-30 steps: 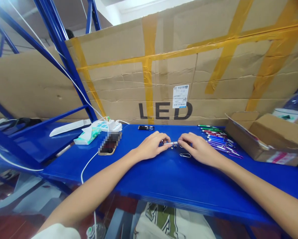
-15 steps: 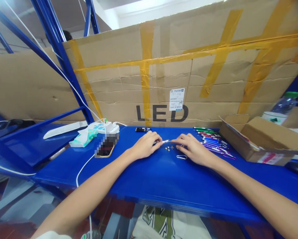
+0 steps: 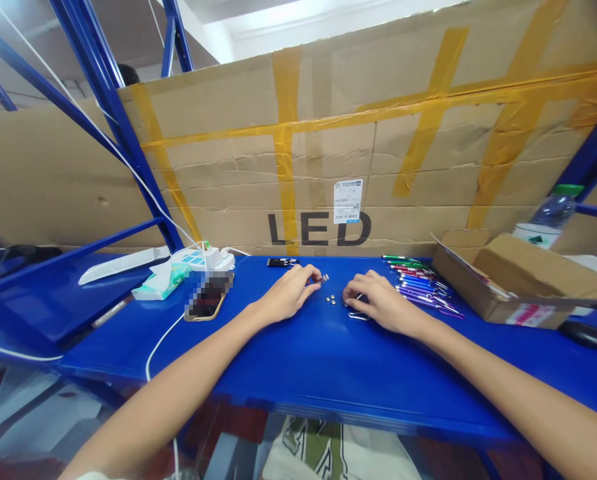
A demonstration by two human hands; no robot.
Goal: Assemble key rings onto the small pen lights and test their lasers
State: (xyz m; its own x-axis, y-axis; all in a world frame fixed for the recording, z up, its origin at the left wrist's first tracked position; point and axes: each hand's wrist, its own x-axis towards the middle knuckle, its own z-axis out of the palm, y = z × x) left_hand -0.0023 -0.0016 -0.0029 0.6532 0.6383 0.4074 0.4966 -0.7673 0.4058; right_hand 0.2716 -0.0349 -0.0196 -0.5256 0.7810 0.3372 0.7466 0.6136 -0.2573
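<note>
My left hand (image 3: 289,293) is closed, thumb and fingers pinching a small shiny metal tube (image 3: 324,279) whose end pokes out past the fingertips, tilted upward. To its right, my right hand (image 3: 381,303) rests low over the table with curled fingers, the fingertips together at the surface. Whatever they pinch is too small to make out. Between the hands lie several small silver button cells (image 3: 331,300). A silver carabiner clip (image 3: 359,317) lies under and beside my right fingers, partly covered by them.
Several coloured pens (image 3: 421,283) lie right of my right hand, beside an open cardboard box (image 3: 503,300). Small black pieces (image 3: 281,263) lie at the back. A phone (image 3: 208,297), tissue pack (image 3: 161,283) and power strip (image 3: 193,259) with cables occupy the left of the blue table (image 3: 288,373).
My hands have moved apart. The metal tube stays in my left hand and now tilts up, while my right fingers have left its end and dropped to the table by the button cells.
</note>
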